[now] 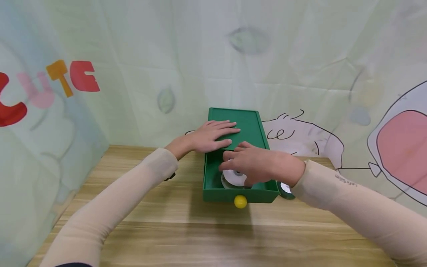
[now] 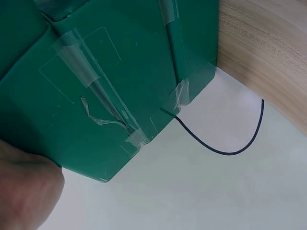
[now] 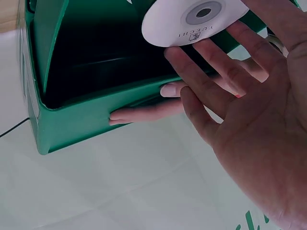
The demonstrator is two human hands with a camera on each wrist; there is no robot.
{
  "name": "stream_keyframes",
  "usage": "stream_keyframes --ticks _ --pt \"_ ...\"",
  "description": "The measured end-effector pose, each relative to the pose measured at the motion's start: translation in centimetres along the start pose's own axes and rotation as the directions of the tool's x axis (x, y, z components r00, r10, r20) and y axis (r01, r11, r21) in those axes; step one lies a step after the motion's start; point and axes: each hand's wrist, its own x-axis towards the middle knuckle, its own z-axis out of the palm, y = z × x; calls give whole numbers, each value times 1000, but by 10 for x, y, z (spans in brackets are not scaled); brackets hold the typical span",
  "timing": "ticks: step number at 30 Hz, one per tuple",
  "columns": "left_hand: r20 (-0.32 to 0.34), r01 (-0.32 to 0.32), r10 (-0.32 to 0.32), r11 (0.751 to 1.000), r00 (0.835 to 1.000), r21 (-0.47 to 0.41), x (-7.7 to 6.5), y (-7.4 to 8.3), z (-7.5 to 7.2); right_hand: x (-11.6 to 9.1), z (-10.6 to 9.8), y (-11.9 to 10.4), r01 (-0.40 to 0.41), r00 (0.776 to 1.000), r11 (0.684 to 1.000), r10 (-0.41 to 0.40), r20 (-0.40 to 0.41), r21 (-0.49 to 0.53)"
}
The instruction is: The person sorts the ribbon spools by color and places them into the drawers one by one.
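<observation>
At the front of the green box (image 1: pixel 251 128), a yellow knob (image 1: pixel 240 201) sticks out from the open drawer (image 1: pixel 218 195); inside the drawer, the right hand (image 1: pixel 257 164) grips a white disc (image 1: pixel 235 178) by its edge. The left hand (image 1: pixel 210 136) lies flat, fingers outstretched, on the box's top. Behind the box hangs a printed curtain (image 1: pixel 200 48)

On the white disc (image 3: pixel 165 24) you can read YUECHI (it stands upside down); on the cloth backdrop (image 1: pixel 133 92), CUTE; your right sleeve (image 1: pixel 353 207) bears print too small for reading.
</observation>
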Motion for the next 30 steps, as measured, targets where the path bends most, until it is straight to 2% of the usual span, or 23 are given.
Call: stream_keyframes --ticks 9,30 --pt "2 -8 8 1000 1000 6 0 0 1 4 6 -1 1 1000 1000 -1 -9 6" --pt "-4 3 -3 1000 1000 -3 0 -1 -1 -8 8 6 13 998 996 -7 -63 91"
